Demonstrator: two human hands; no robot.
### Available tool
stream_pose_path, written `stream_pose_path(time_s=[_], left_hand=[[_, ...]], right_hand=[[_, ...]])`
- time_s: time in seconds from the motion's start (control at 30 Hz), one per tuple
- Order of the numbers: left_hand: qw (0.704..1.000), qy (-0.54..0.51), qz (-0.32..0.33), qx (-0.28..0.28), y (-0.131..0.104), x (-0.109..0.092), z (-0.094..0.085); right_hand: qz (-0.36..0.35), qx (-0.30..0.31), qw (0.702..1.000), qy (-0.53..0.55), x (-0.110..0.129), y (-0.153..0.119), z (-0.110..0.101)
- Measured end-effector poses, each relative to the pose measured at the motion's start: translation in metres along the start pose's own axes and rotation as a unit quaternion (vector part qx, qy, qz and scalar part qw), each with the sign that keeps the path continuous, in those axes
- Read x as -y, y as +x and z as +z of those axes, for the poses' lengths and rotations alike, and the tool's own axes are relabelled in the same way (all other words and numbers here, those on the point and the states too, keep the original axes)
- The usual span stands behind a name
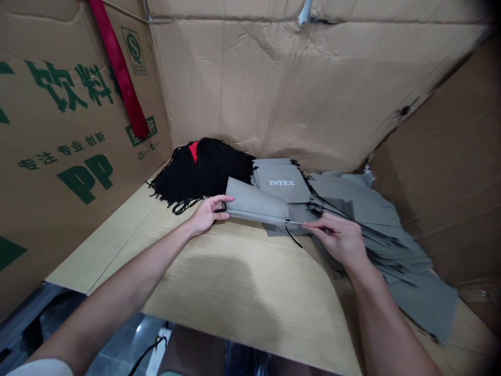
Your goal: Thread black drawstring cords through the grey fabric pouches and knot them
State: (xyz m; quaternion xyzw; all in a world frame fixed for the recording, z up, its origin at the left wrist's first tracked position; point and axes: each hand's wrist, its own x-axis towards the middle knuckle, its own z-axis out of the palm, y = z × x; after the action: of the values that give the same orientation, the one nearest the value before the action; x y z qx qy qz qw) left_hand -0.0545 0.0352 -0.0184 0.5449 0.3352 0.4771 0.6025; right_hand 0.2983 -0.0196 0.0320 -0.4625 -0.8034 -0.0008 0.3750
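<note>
A grey fabric drawstring pouch (pixel 256 202) is held sideways above the table. My left hand (pixel 209 214) is closed on its left end, with a loop of black cord (pixel 221 207) at the fingers. My right hand (pixel 340 236) pinches a thin metal threading needle (pixel 296 223), whose tip meets the pouch's lower right corner. From that corner a short black cord end (pixel 294 238) hangs down. Just behind lies a stack of grey pouches (pixel 279 194) printed INTEX. A large bundle of black cords (pixel 211 167), tied with a red strip, lies beyond my left hand.
Many loose grey fabric pieces (pixel 418 292) are heaped on the right of the wooden table (pixel 219 282). Cardboard walls (pixel 242 78) enclose the back and both sides. A red ribbon (pixel 125 78) hangs on the left wall. A white power strip (pixel 158 352) shows below the table's front edge.
</note>
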Motion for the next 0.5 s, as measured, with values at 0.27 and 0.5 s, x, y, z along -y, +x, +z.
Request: stream_pose_path(time_s=[0.27,0.5], left_hand=[[1.0,0.009,0.002,0.006,-0.001,-0.004,0.002],[0.996,-0.032,-0.012,0.081,-0.003,-0.013,-0.005]], right_hand=[[0.066,0.052,0.995,0.059,-0.014,-0.004,0.006],[0.081,0.025,0.993,0.081,-0.019,-0.004,-0.001]])
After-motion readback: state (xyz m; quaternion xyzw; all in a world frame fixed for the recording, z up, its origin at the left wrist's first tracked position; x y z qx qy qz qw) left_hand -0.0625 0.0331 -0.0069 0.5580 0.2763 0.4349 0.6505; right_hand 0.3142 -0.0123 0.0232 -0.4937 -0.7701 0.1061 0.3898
